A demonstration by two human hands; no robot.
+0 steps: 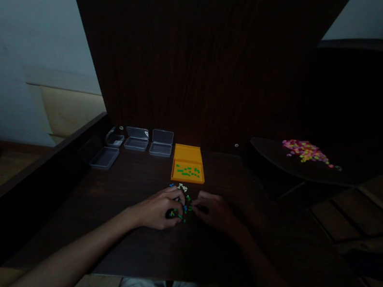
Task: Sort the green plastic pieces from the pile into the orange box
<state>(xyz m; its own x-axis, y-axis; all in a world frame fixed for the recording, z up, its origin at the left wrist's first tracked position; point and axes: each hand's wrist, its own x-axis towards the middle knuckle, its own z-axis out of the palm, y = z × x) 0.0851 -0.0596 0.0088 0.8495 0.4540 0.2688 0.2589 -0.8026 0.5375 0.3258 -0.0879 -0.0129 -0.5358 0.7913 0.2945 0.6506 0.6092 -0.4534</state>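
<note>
Over a small pile of tiny green and blue pieces (186,208) on the dark table, my left hand (160,209) is bent with its fingers curved and apart. Some green bits show in the gap between its thumb and index finger. Facing it on the pile's right side is my right hand (217,211), thumb and index finger drawn together in a pinch by green pieces; what they hold is too small to make out. Small whitish pieces (182,188) lie just beyond my left fingers. Behind them, an open yellow box (188,154) has several green pieces (189,171) spread in its near half.
Clear plastic boxes with raised lids (160,149) stand along the back left, near another clear box (104,157). A raised side wall (22,188) bounds the left. Colourful beads (306,151) are heaped on a curved shelf (271,149) at right. A tall dark panel (197,66) rises behind.
</note>
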